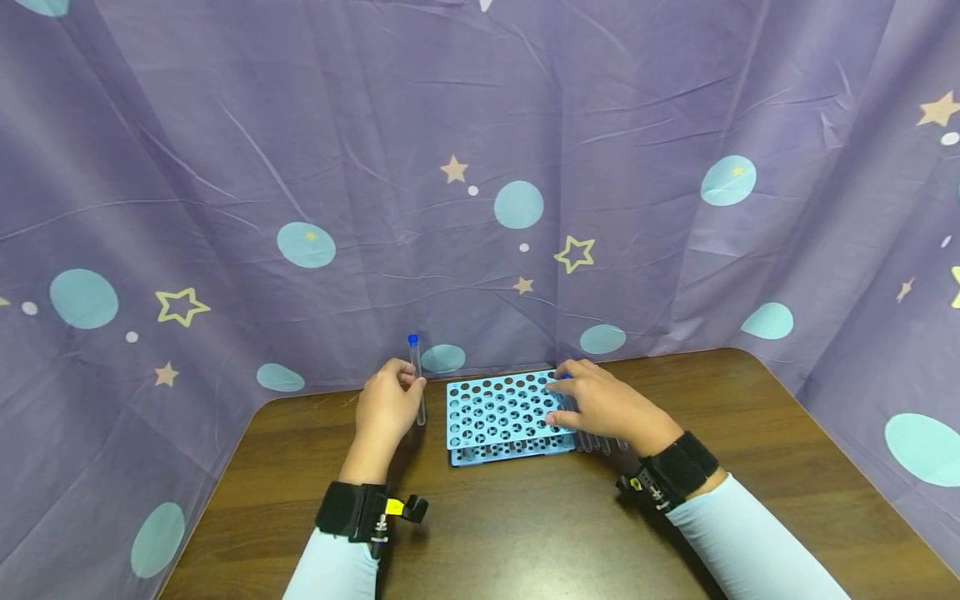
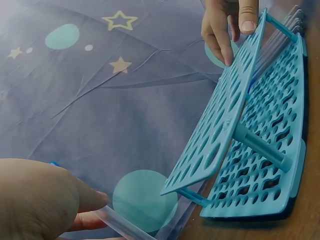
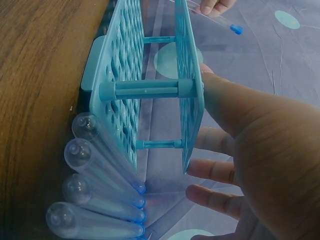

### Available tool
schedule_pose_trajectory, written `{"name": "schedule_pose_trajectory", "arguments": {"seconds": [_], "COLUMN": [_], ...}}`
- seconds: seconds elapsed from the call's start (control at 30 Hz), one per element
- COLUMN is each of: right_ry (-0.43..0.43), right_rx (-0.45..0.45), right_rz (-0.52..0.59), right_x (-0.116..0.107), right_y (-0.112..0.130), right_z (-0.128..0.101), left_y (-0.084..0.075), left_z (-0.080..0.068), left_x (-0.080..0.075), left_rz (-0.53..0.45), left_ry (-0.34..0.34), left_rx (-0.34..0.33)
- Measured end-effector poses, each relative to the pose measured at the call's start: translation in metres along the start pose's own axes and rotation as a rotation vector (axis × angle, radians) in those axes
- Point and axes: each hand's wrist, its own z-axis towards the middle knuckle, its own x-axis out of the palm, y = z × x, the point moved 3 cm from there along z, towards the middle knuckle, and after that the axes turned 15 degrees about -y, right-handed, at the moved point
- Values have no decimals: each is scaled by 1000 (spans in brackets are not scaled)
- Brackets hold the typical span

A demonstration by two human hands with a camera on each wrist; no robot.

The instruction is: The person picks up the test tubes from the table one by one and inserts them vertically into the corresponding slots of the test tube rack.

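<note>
My left hand [image 1: 388, 402] pinches a clear test tube [image 1: 417, 362] between thumb and fingers, its blue cap pointing up, just left of a light-blue test tube rack [image 1: 502, 410]. The tube's lower end points down toward the table. On the rack's right end, my right hand [image 1: 609, 403] touches the upper plate with thumb and fingertips, the fingers spread and fairly straight. Several more capped test tubes [image 3: 97, 192] lie side by side against that end, partly under the right hand in the head view. The rack's two perforated plates are joined by posts [image 3: 150, 89].
Everything stands on a brown wooden table [image 1: 517, 525]. Behind it hangs a purple curtain [image 1: 420, 283] with stars and dots, close to the rack's far edge. Each wrist wears a black strap [image 1: 352, 510] with a small camera.
</note>
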Motion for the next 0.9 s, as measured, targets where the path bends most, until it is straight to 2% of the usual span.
{"name": "schedule_pose_trajectory", "arguments": {"seconds": [0.47, 0.9], "right_ry": [6, 3], "right_rx": [6, 8], "right_rz": [-1, -2], "right_x": [1, 0], "right_y": [0, 0], "right_z": [0, 0], "left_y": [-4, -10], "left_z": [0, -1], "left_x": [-5, -9], "left_rz": [-28, -86], "left_ry": [-17, -66], "left_rx": [-5, 12]}}
